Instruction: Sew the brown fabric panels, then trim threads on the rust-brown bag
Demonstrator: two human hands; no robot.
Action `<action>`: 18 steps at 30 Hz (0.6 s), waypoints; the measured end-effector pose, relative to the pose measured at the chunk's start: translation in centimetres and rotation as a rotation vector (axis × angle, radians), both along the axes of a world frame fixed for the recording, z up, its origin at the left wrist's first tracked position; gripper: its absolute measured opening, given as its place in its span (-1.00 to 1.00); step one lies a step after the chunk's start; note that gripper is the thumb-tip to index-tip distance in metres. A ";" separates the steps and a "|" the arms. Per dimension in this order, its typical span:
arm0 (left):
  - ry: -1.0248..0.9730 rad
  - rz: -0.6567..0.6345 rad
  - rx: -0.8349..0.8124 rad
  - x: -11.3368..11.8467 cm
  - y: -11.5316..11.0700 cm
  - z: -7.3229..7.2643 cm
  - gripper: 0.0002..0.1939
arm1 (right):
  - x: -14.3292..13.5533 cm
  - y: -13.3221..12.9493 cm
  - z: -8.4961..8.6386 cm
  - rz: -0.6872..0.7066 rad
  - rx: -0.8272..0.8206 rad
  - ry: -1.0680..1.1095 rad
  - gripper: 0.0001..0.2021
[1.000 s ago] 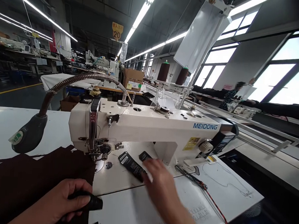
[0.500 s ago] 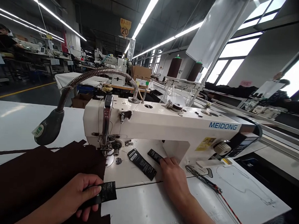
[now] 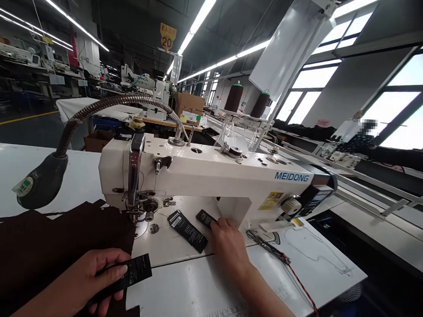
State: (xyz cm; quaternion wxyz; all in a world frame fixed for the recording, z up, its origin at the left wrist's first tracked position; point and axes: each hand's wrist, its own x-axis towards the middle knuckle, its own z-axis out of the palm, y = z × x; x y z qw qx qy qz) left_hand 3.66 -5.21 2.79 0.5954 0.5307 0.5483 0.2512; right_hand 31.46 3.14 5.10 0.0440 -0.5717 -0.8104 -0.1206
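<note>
My left hand (image 3: 100, 278) pinches a black printed label (image 3: 137, 271) between thumb and fingers, above dark brown fabric (image 3: 58, 245) that lies left of the needle area. My right hand (image 3: 228, 240) rests on the machine bed with its fingers over the lower end of another black label (image 3: 205, 218); the fingertips are partly hidden. Between the hands, more black labels (image 3: 187, 230), one with a white barcode, lie on the bed. Behind them stands the white sewing machine (image 3: 203, 177).
Thread snips (image 3: 269, 244) with a red cord lie right of my right hand. A lamp (image 3: 42, 182) on a bent metal neck hangs at the left. Brown thread cones (image 3: 233, 98) stand behind the machine. A person (image 3: 363, 138) is at the far right.
The camera view has turned slightly right, so the machine and table appear further left. Both hands keep nearly the same places relative to the labels and machine.
</note>
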 end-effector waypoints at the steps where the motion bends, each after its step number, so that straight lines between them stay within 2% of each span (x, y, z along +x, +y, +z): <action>1: 0.003 0.001 -0.002 0.1 0.0 0.1 -0.61 | -0.1 0.0 0.0 -0.005 0.004 0.009 -0.79; 8: 0.021 0.016 -0.016 0.2 0.0 0.3 -0.57 | -0.5 -0.1 -0.2 -0.042 0.008 0.096 -0.75; 14: 0.014 0.013 -0.003 0.1 -0.1 0.3 -0.61 | 0.6 0.1 -0.3 -0.030 -0.028 0.223 -0.82; 18: 0.025 0.036 -0.025 0.2 -0.1 0.6 -0.58 | 1.1 0.4 -0.3 -0.009 -0.035 0.284 -0.79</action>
